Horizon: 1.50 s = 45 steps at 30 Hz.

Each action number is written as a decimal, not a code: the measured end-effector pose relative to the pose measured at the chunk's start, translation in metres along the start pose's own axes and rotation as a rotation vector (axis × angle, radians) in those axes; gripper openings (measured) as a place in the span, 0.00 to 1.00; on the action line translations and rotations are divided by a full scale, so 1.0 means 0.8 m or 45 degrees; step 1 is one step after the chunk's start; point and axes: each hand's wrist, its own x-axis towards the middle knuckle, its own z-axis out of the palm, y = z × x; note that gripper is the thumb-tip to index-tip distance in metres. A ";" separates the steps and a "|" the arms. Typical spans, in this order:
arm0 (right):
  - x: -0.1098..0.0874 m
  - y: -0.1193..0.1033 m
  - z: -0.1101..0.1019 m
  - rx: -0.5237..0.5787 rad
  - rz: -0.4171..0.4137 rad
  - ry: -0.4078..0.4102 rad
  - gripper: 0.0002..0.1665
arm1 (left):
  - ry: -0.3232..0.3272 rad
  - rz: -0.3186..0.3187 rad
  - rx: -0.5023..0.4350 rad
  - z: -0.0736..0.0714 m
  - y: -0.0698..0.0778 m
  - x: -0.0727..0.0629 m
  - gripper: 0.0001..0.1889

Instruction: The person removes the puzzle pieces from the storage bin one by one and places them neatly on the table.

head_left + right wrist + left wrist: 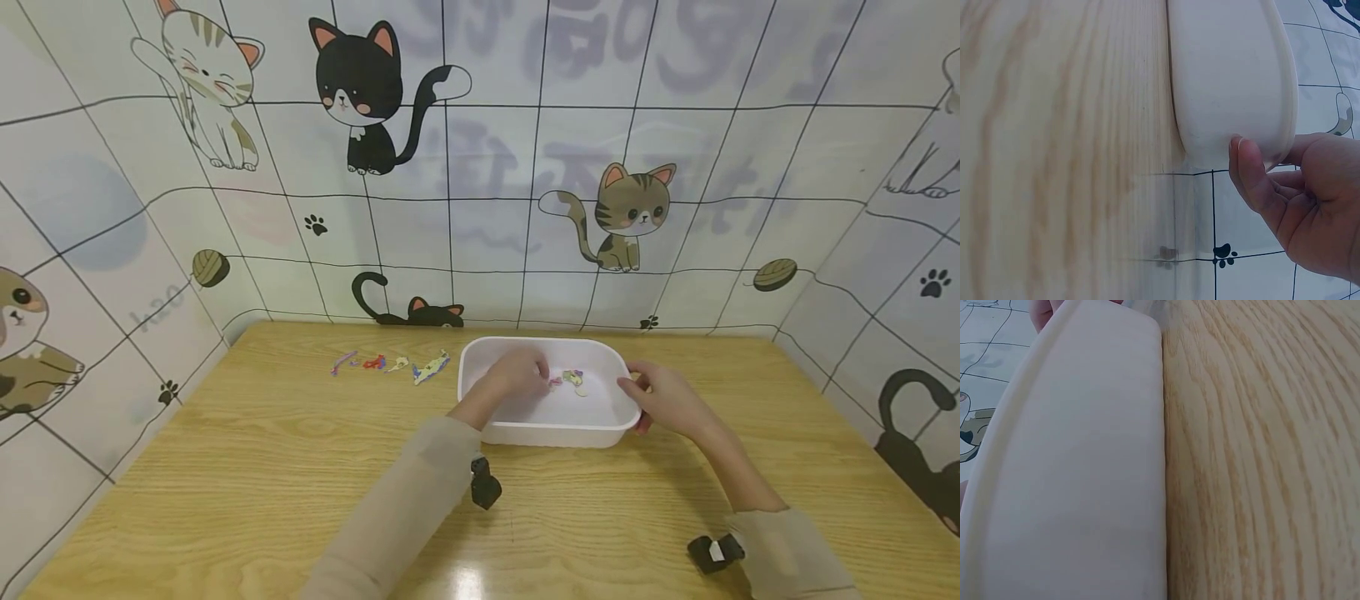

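A white rectangular plastic tub [558, 435] with rounded corners sits on the wooden table. Inside it lie a few small colourful scraps: a yellow and purple one [573, 377], a pale yellow sliver [581, 392] and a pink bit [556, 381]. My left hand [519, 375] reaches over the near rim into the tub, its bent fingers pointing down beside the pink bit; I cannot tell whether they pinch a scrap. At the tub's right end my right hand [667, 402] grips the rim. The right wrist view shows its thumb and fingers [1250, 165] on either side of the wall.
Left of the tub, a row of small scraps lies toward the table's back: a purple strip [343, 362], a red piece [374, 362], a yellow piece [398, 364] and a larger yellow-and-blue piece [431, 367]. A cat-print sheet [495, 233] stands behind the table [247, 467] and along both sides.
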 end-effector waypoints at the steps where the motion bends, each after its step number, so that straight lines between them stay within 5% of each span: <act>1: 0.000 0.000 0.000 -0.001 0.001 0.002 0.27 | 0.000 -0.005 -0.003 0.000 0.000 0.000 0.09; 9: 0.000 -0.003 0.001 -0.004 0.002 0.009 0.26 | -0.019 -0.025 -0.056 -0.004 -0.001 -0.003 0.02; 23: 0.000 -0.001 0.000 0.008 0.007 0.002 0.27 | -0.056 -0.003 0.018 0.004 0.010 0.001 0.06; 33: -0.001 0.001 0.001 0.011 0.013 -0.001 0.27 | -0.099 0.008 -0.092 -0.001 0.007 -0.001 0.04; 45: 0.000 -0.001 0.000 0.004 0.015 -0.001 0.28 | -0.040 -0.011 -0.268 -0.010 0.005 -0.008 0.08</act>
